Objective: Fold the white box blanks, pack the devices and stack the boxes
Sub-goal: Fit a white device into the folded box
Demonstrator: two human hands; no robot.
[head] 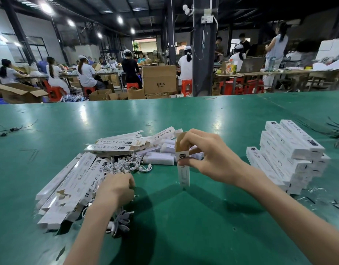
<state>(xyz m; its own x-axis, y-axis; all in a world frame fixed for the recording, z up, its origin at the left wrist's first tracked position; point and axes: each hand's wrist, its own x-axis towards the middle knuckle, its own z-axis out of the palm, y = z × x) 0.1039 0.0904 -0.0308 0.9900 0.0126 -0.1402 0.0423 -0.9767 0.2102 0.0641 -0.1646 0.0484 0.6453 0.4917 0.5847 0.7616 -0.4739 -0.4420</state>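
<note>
Pinches an upright box [183,165], top flap open, in the right hand [208,155] at desk [184,115] centre; curls the left hand [117,186] round white cables [122,217] at 7 o'clock. Shows a finished stack [291,155] at 3 o'clock, with flat blanks [69,188] at 9 and loose devices [159,158] at 12 apparently awaiting packing.

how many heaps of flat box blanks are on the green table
2. One heap of blanks lies near left, beside the left hand; the other heap lies farther back, behind the cables. Some blanks may be hidden underneath.
</note>
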